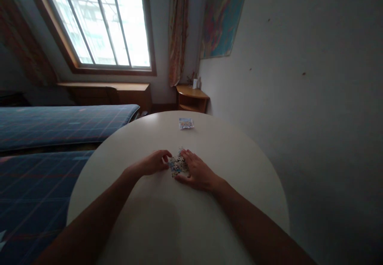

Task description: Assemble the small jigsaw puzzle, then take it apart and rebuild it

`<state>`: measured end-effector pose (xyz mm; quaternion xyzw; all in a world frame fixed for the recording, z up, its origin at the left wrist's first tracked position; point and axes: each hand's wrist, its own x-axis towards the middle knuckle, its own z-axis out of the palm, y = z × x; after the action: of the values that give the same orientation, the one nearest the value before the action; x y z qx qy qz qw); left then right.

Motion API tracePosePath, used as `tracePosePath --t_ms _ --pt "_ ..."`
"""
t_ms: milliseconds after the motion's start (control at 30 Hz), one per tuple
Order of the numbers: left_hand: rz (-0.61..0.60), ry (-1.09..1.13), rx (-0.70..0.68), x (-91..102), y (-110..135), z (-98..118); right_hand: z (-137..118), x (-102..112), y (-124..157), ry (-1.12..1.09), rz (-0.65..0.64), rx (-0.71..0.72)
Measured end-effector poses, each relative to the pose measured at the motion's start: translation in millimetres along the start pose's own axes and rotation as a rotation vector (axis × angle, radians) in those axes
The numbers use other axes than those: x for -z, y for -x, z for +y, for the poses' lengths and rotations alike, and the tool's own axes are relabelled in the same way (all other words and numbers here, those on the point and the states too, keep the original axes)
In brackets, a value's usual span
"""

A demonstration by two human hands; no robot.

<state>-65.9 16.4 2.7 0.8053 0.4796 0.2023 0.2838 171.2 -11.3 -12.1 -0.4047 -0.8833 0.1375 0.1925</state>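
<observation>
This looks like a home bedroom, with a plaid-covered bed (66, 126), patterned curtain (178, 29) and wooden desk (134, 87).

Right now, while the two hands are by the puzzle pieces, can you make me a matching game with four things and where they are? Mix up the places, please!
Things:
1. Left hand
2. Right hand
3. Picture card
4. Poster

Places:
A. Lying on the far part of the table
B. At the left edge of the puzzle pieces
C. Up on the wall
D. At the right side of the puzzle pieces

Right pairs: 1-B, 2-D, 3-A, 4-C
</observation>
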Motion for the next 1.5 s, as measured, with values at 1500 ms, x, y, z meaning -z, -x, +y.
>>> tracePosePath --t_ms 1500 --pt "0.728 0.222 0.264 22.0 -30 -82 -43 -73 -190 0.023 0.04 0.161"
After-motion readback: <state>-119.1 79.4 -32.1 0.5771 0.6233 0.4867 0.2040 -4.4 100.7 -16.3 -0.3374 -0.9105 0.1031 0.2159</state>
